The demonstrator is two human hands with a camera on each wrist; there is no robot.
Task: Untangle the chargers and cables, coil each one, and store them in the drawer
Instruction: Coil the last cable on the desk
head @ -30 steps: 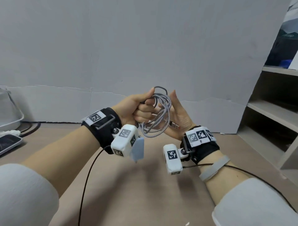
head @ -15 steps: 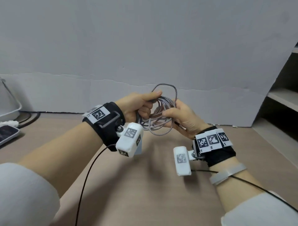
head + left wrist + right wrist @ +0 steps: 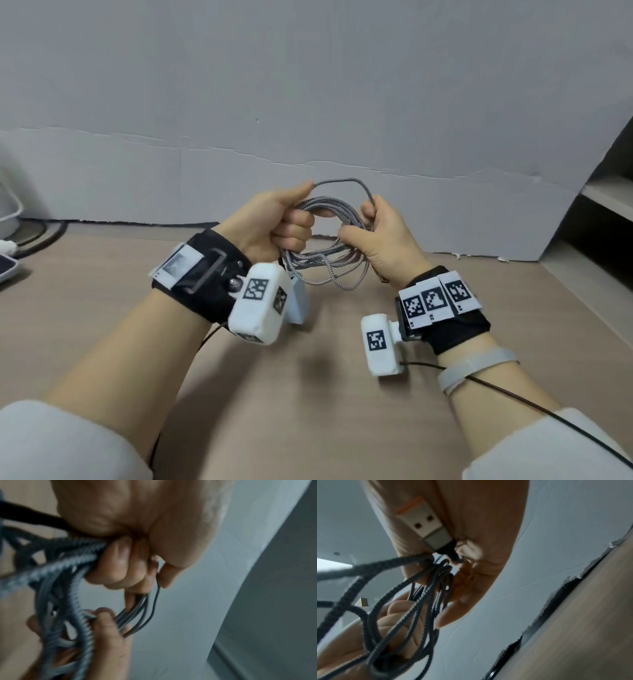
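A grey braided cable [image 3: 329, 263] hangs in several loops in the air between my two hands, above the brown table [image 3: 308, 394]. My left hand [image 3: 274, 222] grips the coil's left side in a fist, thumb on top. Fingers of my right hand [image 3: 373, 226] curl round the right side of the loops. In the right wrist view the cable's USB plug [image 3: 424, 523] lies against my right palm, the strands [image 3: 426, 595] running down from it. The left wrist view shows the strands [image 3: 68, 563] bunched under my left fingers. A light-blue charger block [image 3: 298, 305] shows behind the left wrist camera.
A grey wall panel [image 3: 308, 102] stands behind the table. Open shelves [image 3: 603, 205] are at the right. At the far left lie a black cord [image 3: 41, 236], a white container's edge [image 3: 10, 209] and a flat device [image 3: 5, 270].
Both hands have come lower and closer to me with the coil. My right hand, open a second ago, has curled round the loops. The view has tilted down.
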